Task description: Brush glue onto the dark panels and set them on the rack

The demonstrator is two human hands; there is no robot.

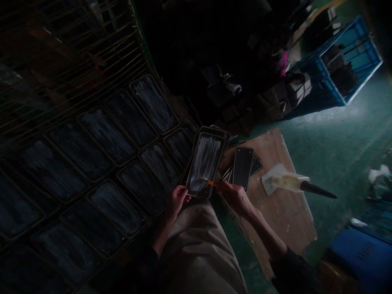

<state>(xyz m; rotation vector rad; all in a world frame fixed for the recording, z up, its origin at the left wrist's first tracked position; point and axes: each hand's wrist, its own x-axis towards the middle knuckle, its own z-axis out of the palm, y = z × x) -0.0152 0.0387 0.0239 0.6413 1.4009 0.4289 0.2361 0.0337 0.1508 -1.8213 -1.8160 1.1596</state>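
Note:
My left hand (177,200) pinches the lower left corner of a dark rectangular panel (206,157) with a thin raised rim. Whitish streaks run lengthwise over its face. My right hand (235,199) is closed round a thin brush (211,183) with an orange handle, its tip touching the lower part of the panel. Another rimmed piece (227,134) shows behind the panel's top edge. Just right of the panel, several dark plates (243,167) with small corner dots lie loosely stacked on a wooden board (275,143). The picture is very dim.
Rows of similar streaked panels (114,207) lie to the left, beside a wire rack (122,49). A pale bottle with a black nozzle (289,181) is over a white square (268,176) on the board. A blue crate (333,100) and a blue box (364,253) are on the right.

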